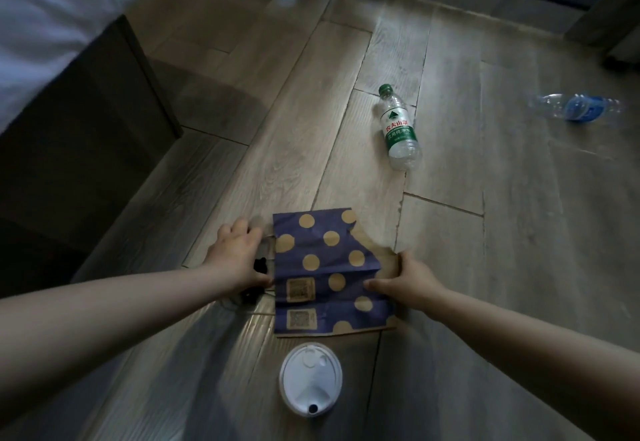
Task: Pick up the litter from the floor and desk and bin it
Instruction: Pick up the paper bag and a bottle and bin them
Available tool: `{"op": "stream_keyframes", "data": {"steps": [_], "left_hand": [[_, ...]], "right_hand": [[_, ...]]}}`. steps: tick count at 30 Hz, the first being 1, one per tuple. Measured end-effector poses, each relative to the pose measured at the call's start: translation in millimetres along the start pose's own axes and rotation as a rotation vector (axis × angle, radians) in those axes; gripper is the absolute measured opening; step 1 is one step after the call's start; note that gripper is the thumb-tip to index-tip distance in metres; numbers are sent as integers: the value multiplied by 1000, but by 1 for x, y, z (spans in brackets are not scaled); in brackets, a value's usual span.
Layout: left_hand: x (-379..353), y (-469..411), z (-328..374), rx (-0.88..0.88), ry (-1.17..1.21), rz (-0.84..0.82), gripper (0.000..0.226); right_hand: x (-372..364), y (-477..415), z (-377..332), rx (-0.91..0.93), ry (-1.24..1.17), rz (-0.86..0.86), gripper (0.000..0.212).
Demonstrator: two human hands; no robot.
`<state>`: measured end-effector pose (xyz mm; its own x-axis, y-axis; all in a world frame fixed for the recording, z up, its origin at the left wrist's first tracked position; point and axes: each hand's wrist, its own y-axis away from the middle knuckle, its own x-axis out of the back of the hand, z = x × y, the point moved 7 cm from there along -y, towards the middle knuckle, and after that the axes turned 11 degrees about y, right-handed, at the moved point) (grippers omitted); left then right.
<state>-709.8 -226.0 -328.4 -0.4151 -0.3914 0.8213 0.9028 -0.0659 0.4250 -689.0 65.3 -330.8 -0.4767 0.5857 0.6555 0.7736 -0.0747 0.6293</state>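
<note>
Judged from what lies about, the task is at an early stage: four pieces of litter are on the floor (502, 267), none is lifted clear, and no bin or desk is in view.

At nine to eleven o'clock from the bag, the bed (45, 24) and its dark base (86, 135) wall off that side, leaving only a narrow strip of boards between the base and the bag. The left hand (235, 257) is down at the bag's nine o'clock edge, fingers bent over a small dark thing (259, 265) I cannot identify. Whether it grips the paper or only rests there, I cannot tell.

The paper bag (325, 267), blue with tan spots, lies flat on the boards between both hands. Just beside it at six o'clock stands a white cup lid (310, 380), apparently on a cup, close enough to be knocked if the bag is dragged that way.

The right hand (412, 277) pinches the bag's three o'clock edge, thumb on top and fingers at the torn corner.

At one o'clock, well apart, a green-labelled bottle (398, 128) lies on its side. Farther off at two o'clock lies a blue-labelled bottle (578, 109), blurred. Open floor spreads from twelve to four o'clock, the easiest room for lifting and reaching.
</note>
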Motion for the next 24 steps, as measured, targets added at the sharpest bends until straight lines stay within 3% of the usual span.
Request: {"op": "stream_keyframes", "data": {"steps": [4,8,14,16,19,21,24], "left_hand": [[3,5,-10,-66,81,25,61],[22,6,-20,-56,171,82,36],[57,12,-15,-132,195,174,32],[65,14,-9,-175,210,188,32],[70,20,0,-185,334,207,28],[68,27,10,-230,376,201,30],[50,35,30,-320,269,122,48]], "right_hand": [[4,-3,1,-91,-195,32,61],[24,-15,-12,-71,-333,100,68],[50,-34,-48,-4,-302,227,72],[43,-34,-60,26,-286,129,65],[18,-24,-87,147,-345,-219,71],[10,-19,-102,245,-179,-280,79],[29,-24,-103,312,198,-16,76]]}}
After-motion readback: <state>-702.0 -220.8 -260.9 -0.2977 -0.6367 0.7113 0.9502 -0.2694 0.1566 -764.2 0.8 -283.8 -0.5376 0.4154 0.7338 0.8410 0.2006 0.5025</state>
